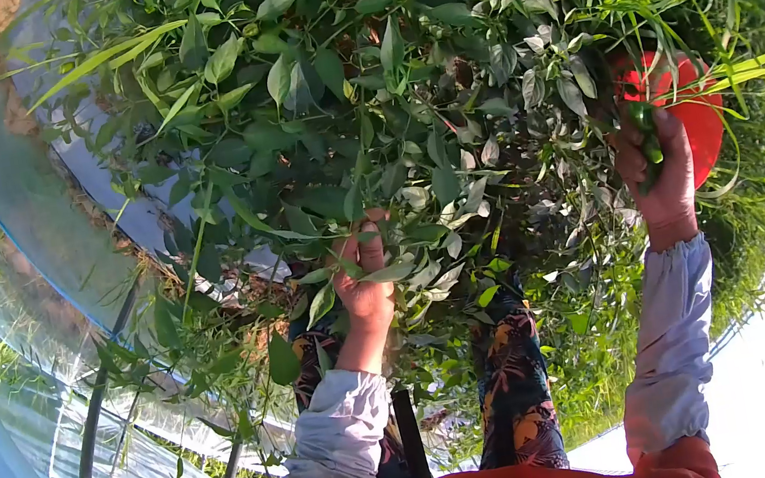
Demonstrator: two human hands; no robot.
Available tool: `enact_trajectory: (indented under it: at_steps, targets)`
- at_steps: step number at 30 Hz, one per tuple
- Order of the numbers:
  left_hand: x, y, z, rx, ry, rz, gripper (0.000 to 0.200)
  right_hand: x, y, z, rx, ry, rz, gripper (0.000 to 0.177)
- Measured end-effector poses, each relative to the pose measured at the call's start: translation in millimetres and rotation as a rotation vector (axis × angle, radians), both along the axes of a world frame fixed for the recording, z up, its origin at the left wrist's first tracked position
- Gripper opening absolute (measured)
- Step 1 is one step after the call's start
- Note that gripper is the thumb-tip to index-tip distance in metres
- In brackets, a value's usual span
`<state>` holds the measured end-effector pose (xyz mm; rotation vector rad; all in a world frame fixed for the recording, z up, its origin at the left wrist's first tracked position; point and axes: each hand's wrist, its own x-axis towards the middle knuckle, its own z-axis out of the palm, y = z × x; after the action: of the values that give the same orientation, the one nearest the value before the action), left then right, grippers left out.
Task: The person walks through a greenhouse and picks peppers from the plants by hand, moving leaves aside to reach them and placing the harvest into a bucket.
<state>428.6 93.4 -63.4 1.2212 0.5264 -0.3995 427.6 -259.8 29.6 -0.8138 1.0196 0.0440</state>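
Observation:
Among the leaves of a green plant (282, 80), my left hand (363, 267) is closed, its thumb and fingers drawn together near a stem; leaves hide what the fingertips hold, if anything. My right hand (665, 174) is wrapped round green peppers (648, 137), which show between the thumb and fingers. Just behind that hand is a red container (702, 123), partly covered by grass blades.
Tall grass (737, 13) grows along the right side. Clear plastic sheeting (30, 225) and dark curved poles (88, 446) stand at the left. My legs in patterned trousers (513, 378) are below the plants.

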Motion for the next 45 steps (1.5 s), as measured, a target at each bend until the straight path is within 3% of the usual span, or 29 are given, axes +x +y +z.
enact_trajectory:
  at_steps: [1,3,5,7,8,9,10,12,13,14,17,18,19,20,22,23,25,26,29,30,32,33,36,38,40,41,42,44,45]
  targets:
    - [-3,0,-1,-0.018,0.052,0.016,0.019,-16,-30,12,-0.022,0.003,-0.101,0.036]
    - [-5,-2,-4,0.136,-0.111,-0.151,0.016,-59,-100,25,-0.162,0.035,-0.177,0.034]
    - [-10,-1,-13,0.153,-0.096,-0.171,0.015,-120,-187,26,0.027,0.052,-0.238,0.034]
    - [-10,-5,-19,0.086,-0.035,-0.11,0.014,-131,-211,26,-0.236,0.369,-0.507,0.036]
    - [-9,-2,-14,0.25,-0.18,-0.242,0.011,-135,-220,23,-0.365,0.53,-0.637,0.037]
    - [-2,-5,-5,0.413,-0.321,-0.376,0.011,-147,-237,20,-0.539,0.617,-0.397,0.035]
    - [-14,-2,-20,0.452,-0.396,-0.324,0.011,-165,-261,14,-0.709,0.691,-0.149,0.034]
    - [-15,-3,-17,-0.034,0.14,0.041,0.011,-184,-292,1,-1.036,0.808,0.373,0.031]
    - [-11,-9,-12,-0.392,0.428,0.382,0.01,-131,-226,5,-1.155,0.596,0.407,0.03]
    - [-13,-11,-14,-0.16,0.259,0.197,0.01,-69,-149,13,-1.254,0.375,0.449,0.028]
    - [-19,-4,-18,0.371,-0.1,-0.284,0.009,50,37,21,-1.086,0.028,0.656,0.017]
    - [-18,1,-19,0.433,-0.13,-0.385,0.009,84,79,21,-1.189,-0.118,0.842,0.014]
    - [-18,4,-20,0.426,-0.145,-0.418,0.011,108,107,-1,-1.182,-0.33,0.857,0.012]
    - [-18,6,-21,0.419,-0.16,-0.451,0.013,134,136,-23,-1.039,-0.41,0.799,0.012]
    - [-28,10,-20,0.27,-0.149,-0.382,0.024,184,170,-76,-1.197,-0.408,1.01,0.02]
    - [-31,11,-20,0.195,-0.143,-0.344,0.03,207,186,-95,-1.155,-0.182,1.14,0.029]
    - [-23,10,-13,-0.028,0.119,-0.191,0.029,236,203,-145,-1.232,-0.155,1.263,0.04]
    - [-22,11,-11,0.117,0.056,-0.283,0.026,243,210,-158,-1.212,-0.142,1.324,0.043]
    - [-11,12,3,-0.153,0.199,-0.129,0.028,246,217,-151,-1.233,-0.165,1.371,0.045]
    - [-6,11,9,-0.349,0.238,-0.003,0.031,243,215,-154,-1.352,-0.22,1.349,0.045]
    - [-4,10,8,-0.085,0.014,-0.192,0.041,237,211,-145,-1.444,-0.21,1.279,0.041]
    - [-1,11,8,-0.189,0.033,-0.128,0.043,233,210,-139,-1.489,-0.208,1.247,0.04]
    - [10,13,14,-0.349,0.114,-0.005,0.046,226,204,-112,-1.338,0.019,1.227,0.04]
    - [12,17,13,-0.508,0.196,0.123,0.046,205,195,-95,-1.353,-0.128,1.003,0.033]
    - [-13,34,-36,-0.251,-0.152,-0.216,0.05,176,189,-78,-1.016,-0.172,0.767,0.031]
    - [-25,43,-60,-0.117,-0.334,-0.327,0.051,148,184,-87,-0.974,-0.141,0.741,0.03]
    - [-4,44,-41,-0.677,0.055,-0.03,0.054,121,180,-95,-0.933,-0.11,0.713,0.029]
    - [19,24,3,-0.314,-0.03,-0.105,0.06,84,178,-87,-1.024,0.037,0.89,0.032]
    - [31,13,24,-0.128,-0.053,-0.142,0.064,76,181,-75,-0.939,0.126,0.944,0.034]
